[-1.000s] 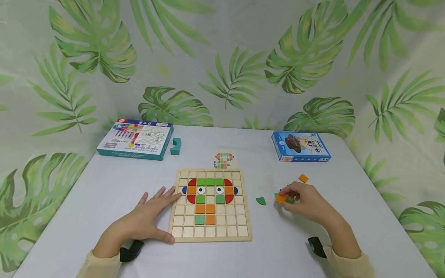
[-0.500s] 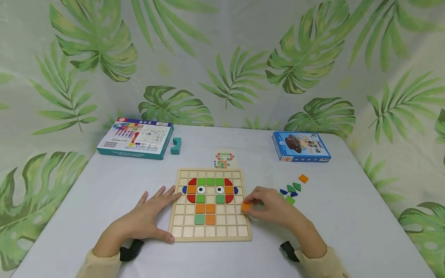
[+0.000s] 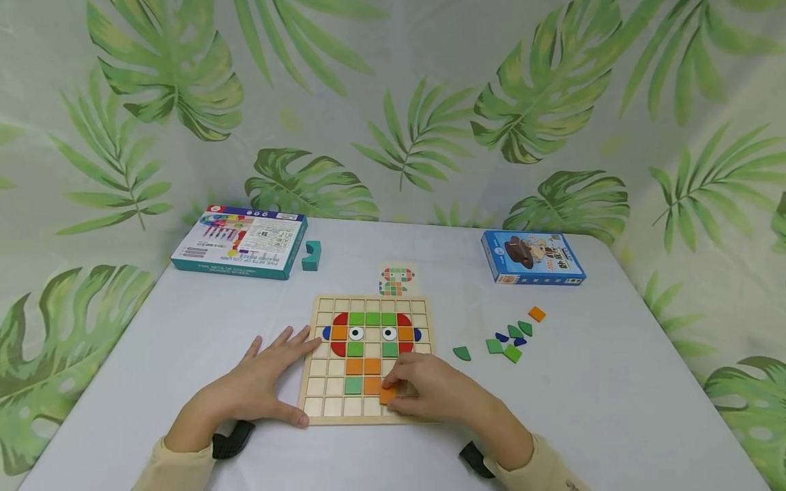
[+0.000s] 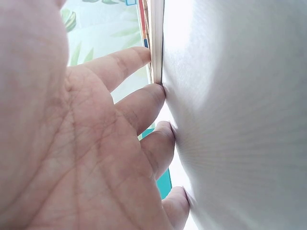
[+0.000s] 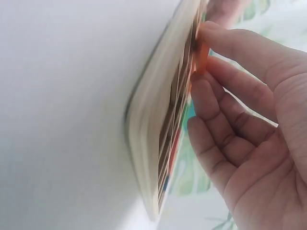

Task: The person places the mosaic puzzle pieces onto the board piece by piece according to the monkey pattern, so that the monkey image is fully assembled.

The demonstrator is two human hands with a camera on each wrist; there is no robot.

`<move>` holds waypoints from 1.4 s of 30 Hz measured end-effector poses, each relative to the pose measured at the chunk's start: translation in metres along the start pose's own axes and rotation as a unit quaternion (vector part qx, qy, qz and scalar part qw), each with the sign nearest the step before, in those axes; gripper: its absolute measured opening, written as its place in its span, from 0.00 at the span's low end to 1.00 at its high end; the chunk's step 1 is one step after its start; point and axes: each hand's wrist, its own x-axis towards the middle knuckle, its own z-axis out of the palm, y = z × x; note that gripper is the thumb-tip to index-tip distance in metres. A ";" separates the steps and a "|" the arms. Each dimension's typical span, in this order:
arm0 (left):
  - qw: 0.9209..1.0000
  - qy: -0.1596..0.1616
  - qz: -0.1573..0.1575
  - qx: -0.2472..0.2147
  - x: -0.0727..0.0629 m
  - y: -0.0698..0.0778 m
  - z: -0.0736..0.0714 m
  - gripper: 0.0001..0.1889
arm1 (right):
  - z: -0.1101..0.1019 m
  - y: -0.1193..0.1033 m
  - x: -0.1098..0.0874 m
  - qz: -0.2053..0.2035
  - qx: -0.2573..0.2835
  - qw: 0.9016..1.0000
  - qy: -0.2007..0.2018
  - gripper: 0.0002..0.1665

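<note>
A wooden grid board (image 3: 334, 408) lies mid-table, its cells partly filled with red, green, orange and blue tiles and two eye discs. Over its lower middle, my right hand (image 3: 436, 389) pinches an orange square tile (image 3: 387, 395) beside another orange tile (image 3: 372, 386) in the grid. The right wrist view shows thumb and fingertip on the orange tile (image 5: 203, 52), close to the board's surface. My left hand (image 3: 252, 385) lies spread with its fingers straight, index fingertip and thumb touching the board's left edge. In the left wrist view, fingertips meet the board's side (image 4: 157, 43).
Behind the board lies a picture card (image 3: 397, 280) with a matching figure. Loose tiles (image 3: 512, 352) in green, blue and orange are scattered at right, with a green quarter piece (image 3: 462, 353) nearer. A white-teal box (image 3: 239, 242), a teal block (image 3: 311, 256) and a blue box (image 3: 533, 257) stand at the back.
My right hand has carried the orange tile leftward from the loose pile, across the board's right edge, to its lower middle. The left hand has stayed at the board's left edge.
</note>
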 end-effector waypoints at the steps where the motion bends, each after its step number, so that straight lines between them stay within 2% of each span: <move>1: 1.000 0.000 0.000 0.000 0.000 0.000 0.000 0.65 | 0.001 -0.002 0.001 0.000 0.000 1.000 -0.003 0.13; 17: 1.000 0.001 0.000 0.001 -0.001 0.002 -0.002 0.65 | 0.003 -0.010 0.001 -0.022 -0.030 0.999 0.008 0.12; 25: 1.000 0.003 -0.002 0.001 -0.001 0.002 -0.002 0.65 | 0.006 -0.017 0.008 -0.033 -0.021 0.999 -0.005 0.12; 42: 1.000 -0.001 0.000 0.002 0.000 0.002 -0.001 0.65 | 0.011 -0.019 0.015 -0.050 -0.039 0.998 -0.012 0.09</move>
